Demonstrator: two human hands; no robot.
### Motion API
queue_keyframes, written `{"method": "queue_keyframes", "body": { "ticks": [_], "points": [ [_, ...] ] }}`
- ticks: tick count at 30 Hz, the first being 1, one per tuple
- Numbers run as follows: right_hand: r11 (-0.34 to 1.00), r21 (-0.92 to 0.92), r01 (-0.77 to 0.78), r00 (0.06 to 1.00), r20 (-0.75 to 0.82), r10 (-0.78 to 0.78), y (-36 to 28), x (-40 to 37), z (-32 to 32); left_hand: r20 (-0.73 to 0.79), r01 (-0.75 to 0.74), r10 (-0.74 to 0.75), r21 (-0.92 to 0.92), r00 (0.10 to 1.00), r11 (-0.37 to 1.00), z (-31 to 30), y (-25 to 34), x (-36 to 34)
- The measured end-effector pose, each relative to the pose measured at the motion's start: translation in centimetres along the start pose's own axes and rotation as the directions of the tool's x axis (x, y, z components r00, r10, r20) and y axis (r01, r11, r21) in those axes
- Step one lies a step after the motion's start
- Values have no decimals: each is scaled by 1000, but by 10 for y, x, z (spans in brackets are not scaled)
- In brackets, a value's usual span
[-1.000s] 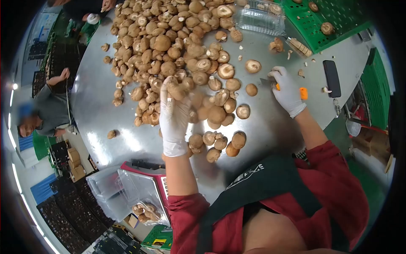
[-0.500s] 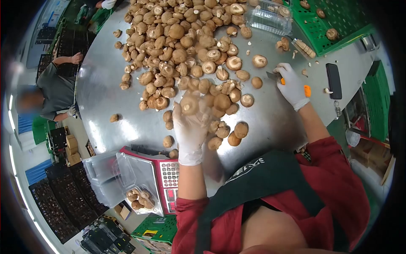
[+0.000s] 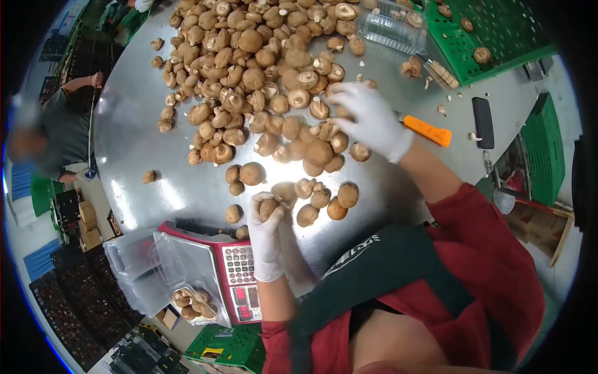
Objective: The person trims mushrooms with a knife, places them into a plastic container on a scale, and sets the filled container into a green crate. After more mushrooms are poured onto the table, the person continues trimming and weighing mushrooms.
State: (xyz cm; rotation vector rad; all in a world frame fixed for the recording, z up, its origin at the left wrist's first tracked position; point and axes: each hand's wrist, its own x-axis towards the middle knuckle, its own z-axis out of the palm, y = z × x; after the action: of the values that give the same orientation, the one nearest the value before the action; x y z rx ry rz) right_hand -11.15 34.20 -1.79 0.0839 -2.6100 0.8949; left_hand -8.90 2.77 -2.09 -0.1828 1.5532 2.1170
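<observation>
My left hand, in a white glove, is closed around a brown mushroom near the table's front part, just above the scale. My gloved right hand reaches over the near right edge of the mushroom pile, its fingers apart and nothing visible in them. Beside its wrist an orange-handled knife lies on the metal table. Several loose mushrooms, one pair among them, sit to the right of my left hand.
A red scale bears an open clear container with mushrooms. At the right are a green crate, an empty clear tray and a black phone. Another person stands at the table's left side.
My left hand has moved down toward me and closed on a mushroom. My right hand has let go of the orange knife and moved left to the pile. The view has shifted slightly.
</observation>
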Motion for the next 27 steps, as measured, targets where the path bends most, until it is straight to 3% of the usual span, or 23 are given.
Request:
{"method": "queue_keyframes", "body": {
  "ticks": [1, 5, 8, 9, 11, 14, 16, 17, 18, 21, 23, 24, 27],
  "points": [
    [998, 19, 66, 997, 47, -67, -3, 12, 20, -6, -9, 9, 50, 1000, 999, 4, -1, 0],
    [983, -185, -11, 887, 453, 95, -33, 38, 68, -23, -40, 46, 195, 999, 980, 19, 2, -2],
    [996, 59, -64, 951, 305, 43, -21, 38, 69, -41, -66, 80, 278, 996, 958, 19, 5, -4],
    [962, 234, -139, 952, 300, 65, -19, 38, 65, -50, -56, 70, 245, 996, 968, 16, 5, -5],
    [802, 475, -364, 884, 448, 136, -15, 35, 48, -55, -40, 50, 177, 997, 983, 13, 3, -3],
    [276, 711, -646, 761, 624, 176, -21, 26, 15, -68, -22, 37, 207, 997, 978, 32, 18, 5],
    [-25, 771, -636, 768, 635, 84, -12, 15, 15, -27, 13, -7, 232, 1000, 973, 44, 27, 14],
    [-179, 769, -613, 777, 628, 37, -8, 9, 14, -10, -45, 51, 331, 999, 942, 49, 27, 21],
    [-154, 769, -620, 740, 638, 212, -26, 9, 2, 11, -102, 108, 427, 994, 898, 53, 25, 28],
    [-369, 705, -606, 728, 678, 100, -9, -6, 6, 162, -337, 318, 695, 934, 635, 60, 20, 48],
    [-374, 709, -598, 748, 661, 57, 0, -18, -2, 241, -430, 417, 780, 876, 454, 76, 28, 52],
    [-374, 712, -594, 758, 651, 33, 4, -23, -7, 237, -387, 350, 800, 906, 458, 77, 29, 55],
    [-474, 715, -514, 743, 647, 171, 8, -42, -21, 393, -478, 316, 838, 864, 265, 98, 31, 55]
  ]
}}
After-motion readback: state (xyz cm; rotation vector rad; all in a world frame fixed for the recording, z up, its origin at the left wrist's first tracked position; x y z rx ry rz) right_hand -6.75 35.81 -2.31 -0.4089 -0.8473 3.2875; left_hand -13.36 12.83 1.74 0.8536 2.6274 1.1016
